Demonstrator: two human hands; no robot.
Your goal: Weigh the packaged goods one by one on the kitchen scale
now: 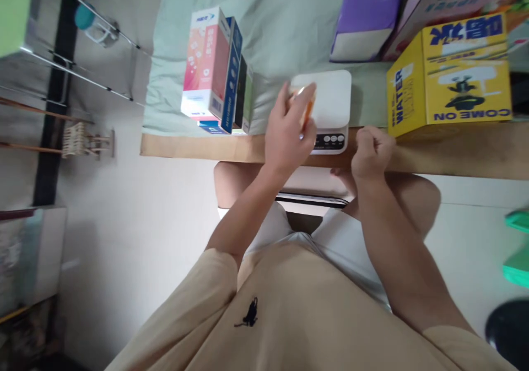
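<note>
My left hand (287, 131) grips a small orange object (308, 106), blurred by motion, over the left part of a white kitchen scale (333, 98) at the table's front edge. The scale's button panel (334, 139) faces me. My right hand (370, 153) is curled into a fist with nothing visible in it, resting on the wooden table edge (454, 156) just right of the scale.
Several upright boxes (217, 76) stand left of the scale on a pale green cloth (281, 23). A yellow carton (452, 76) sits to the right, with a purple pack (366, 15) and another box behind. Green objects (516, 249) lie on the floor at right.
</note>
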